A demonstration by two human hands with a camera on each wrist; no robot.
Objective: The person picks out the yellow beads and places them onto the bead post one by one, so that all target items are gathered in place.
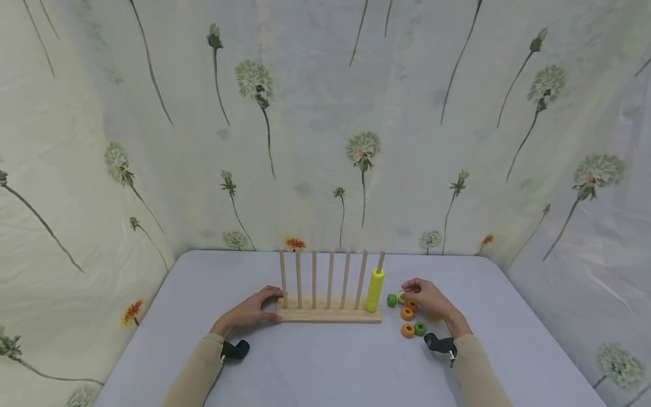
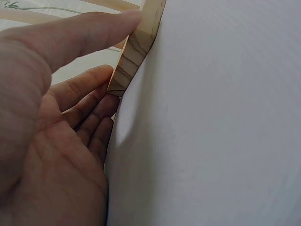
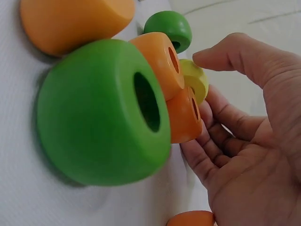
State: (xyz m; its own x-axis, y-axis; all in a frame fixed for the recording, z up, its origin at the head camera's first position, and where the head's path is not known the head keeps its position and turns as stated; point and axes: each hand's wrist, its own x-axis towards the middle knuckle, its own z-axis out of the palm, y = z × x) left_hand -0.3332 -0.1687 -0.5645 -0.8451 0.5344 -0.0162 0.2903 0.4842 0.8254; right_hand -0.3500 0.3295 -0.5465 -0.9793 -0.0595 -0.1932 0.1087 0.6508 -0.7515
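Observation:
A wooden peg rack (image 1: 330, 315) stands on the table with several upright pegs. Yellow beads (image 1: 374, 291) are stacked on its rightmost peg. My left hand (image 1: 254, 308) grips the rack's left end, thumb along the front and fingers behind; the left wrist view shows the thumb (image 2: 103, 33) against the wood. Right of the rack, my right hand (image 1: 429, 297) pinches a loose yellow bead (image 3: 196, 82), which sits low among the other beads. Beside it are a green bead (image 1: 391, 300) and orange beads (image 1: 407, 314).
Nearer me lie another orange bead (image 1: 408, 330) and a green bead (image 1: 420, 329). One more orange bead (image 1: 434, 316) is partly hidden under my right hand. A white table (image 1: 325, 367) meets a flower-printed cloth (image 1: 315, 113) at the back and sides.

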